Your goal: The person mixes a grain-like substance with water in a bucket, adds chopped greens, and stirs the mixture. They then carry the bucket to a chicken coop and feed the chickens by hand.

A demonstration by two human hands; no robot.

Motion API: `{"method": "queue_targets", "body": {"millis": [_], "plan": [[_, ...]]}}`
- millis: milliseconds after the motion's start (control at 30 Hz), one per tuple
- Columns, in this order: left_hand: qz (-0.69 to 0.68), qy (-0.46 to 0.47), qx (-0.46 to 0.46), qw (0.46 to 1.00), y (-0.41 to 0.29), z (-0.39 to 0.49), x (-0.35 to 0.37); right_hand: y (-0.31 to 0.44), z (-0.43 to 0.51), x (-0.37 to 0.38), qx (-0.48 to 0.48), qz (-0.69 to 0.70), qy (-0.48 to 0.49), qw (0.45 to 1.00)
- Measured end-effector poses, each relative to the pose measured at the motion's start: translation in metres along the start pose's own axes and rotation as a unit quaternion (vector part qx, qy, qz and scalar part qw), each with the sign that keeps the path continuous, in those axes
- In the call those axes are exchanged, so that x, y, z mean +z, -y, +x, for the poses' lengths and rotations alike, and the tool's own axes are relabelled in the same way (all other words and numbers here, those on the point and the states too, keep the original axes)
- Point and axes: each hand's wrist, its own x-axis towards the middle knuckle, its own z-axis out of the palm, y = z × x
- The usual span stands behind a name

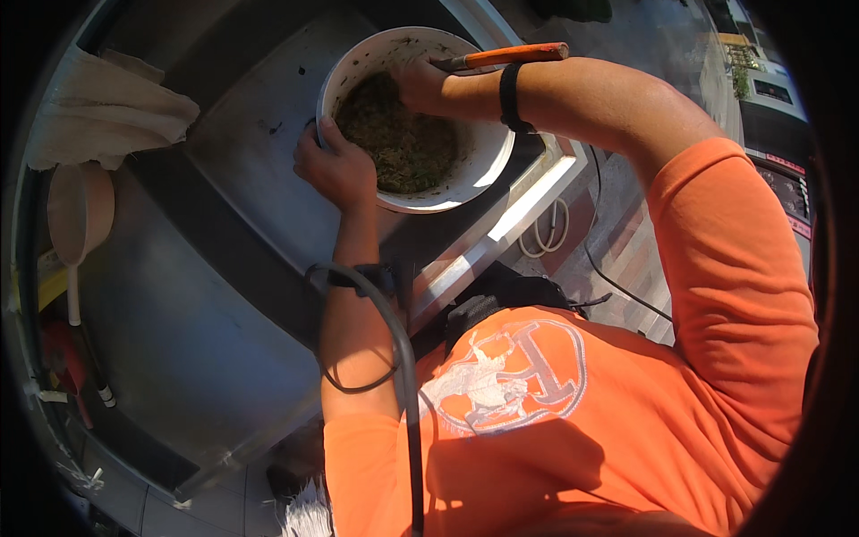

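A round white bucket [488,161] stands tilted on a metal surface before me. Inside it lies a brownish-green, chopped, wet-looking mass [413,151], and bits of it cling to the inner wall. My left hand [342,171] grips the near-left rim, thumb over the edge. Reaching into the bucket from the right, my right hand [424,84] is closed around a tool with an orange handle [517,55]. That handle sticks out behind the wrist, over the forearm. The working end of the tool is hidden by the hand and the mass.
A pale cloth [111,111] hangs at the left edge above a pink long-handled dipper [100,208]. Below that is a red object [64,359]. A metal frame edge [496,231] runs between me and the bucket. A dark cable [409,376] crosses my left arm; a coiled hose [562,225] lies right.
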Motion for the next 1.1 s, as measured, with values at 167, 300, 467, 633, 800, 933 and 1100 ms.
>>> {"method": "queue_targets", "body": {"millis": [167,300,467,633,800,933,1100], "plan": [[-0.008,-0.027,-0.029,0.999,-0.004,-0.004,0.001,0.003,-0.02,0.043,0.052,0.065,0.109,0.991],[0.015,-0.033,-0.004,0.999,-0.006,-0.004,0.002,-0.007,-0.051,0.035,0.013,0.229,0.189,0.955],[-0.011,-0.03,-0.023,0.999,-0.007,-0.003,0.003,-0.036,-0.104,-0.027,0.024,0.321,0.219,0.921],[-0.001,-0.017,-0.018,1.0,-0.004,-0.004,0.0,-0.06,-0.136,-0.093,0.077,0.357,0.164,0.917],[0.013,-0.017,-0.002,1.0,0.002,-0.002,0.001,-0.048,-0.067,-0.065,0.079,0.02,0.003,0.997],[0.008,-0.019,0.002,1.0,0.007,-0.002,0.004,0.0,-0.009,0.012,0.053,-0.144,-0.028,0.988],[0.005,-0.016,-0.014,1.0,0.0,-0.002,0.001,0.036,0.016,0.046,0.047,-0.087,0.054,0.994]]}}
